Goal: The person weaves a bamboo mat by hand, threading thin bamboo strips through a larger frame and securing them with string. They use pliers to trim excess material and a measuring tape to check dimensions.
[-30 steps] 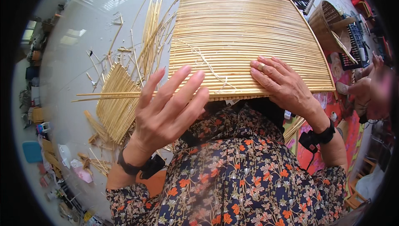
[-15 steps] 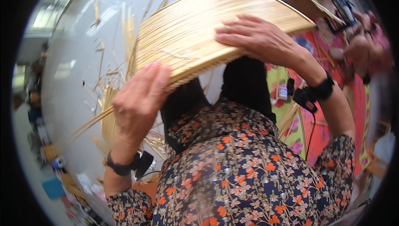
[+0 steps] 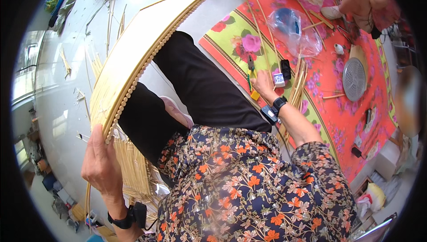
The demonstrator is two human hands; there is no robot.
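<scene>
My left hand (image 3: 101, 166) is closed on the lower corner of a pale bamboo-strip panel (image 3: 129, 59), its fingers over the edge. The panel is tilted over my legs, with a knobbly row of strip ends along its near edge. Thin bamboo strips (image 3: 87, 202) run down from beside that hand. My right hand (image 3: 263, 84) reaches low onto the floral mat, fingers curled round the handles of yellow-handled pliers (image 3: 251, 65), dark jaws pointing away. The fingertips are partly hidden. A small blue-and-white box (image 3: 279, 80) and a black case (image 3: 285, 69) lie beside it.
A bundle of bamboo sticks (image 3: 298, 84) lies right of my hand on the red floral mat (image 3: 320, 122). Beyond are a clear plastic bag (image 3: 307, 42) and a grey perforated disc (image 3: 354, 79). Another person (image 3: 360, 2) sits at the upper right. Bamboo strips (image 3: 133, 164) lie at my left.
My right hand has left the panel and gone down to the pliers on the mat. The panel has swung left and tilted steeply, held by my left hand alone. The view has turned right.
</scene>
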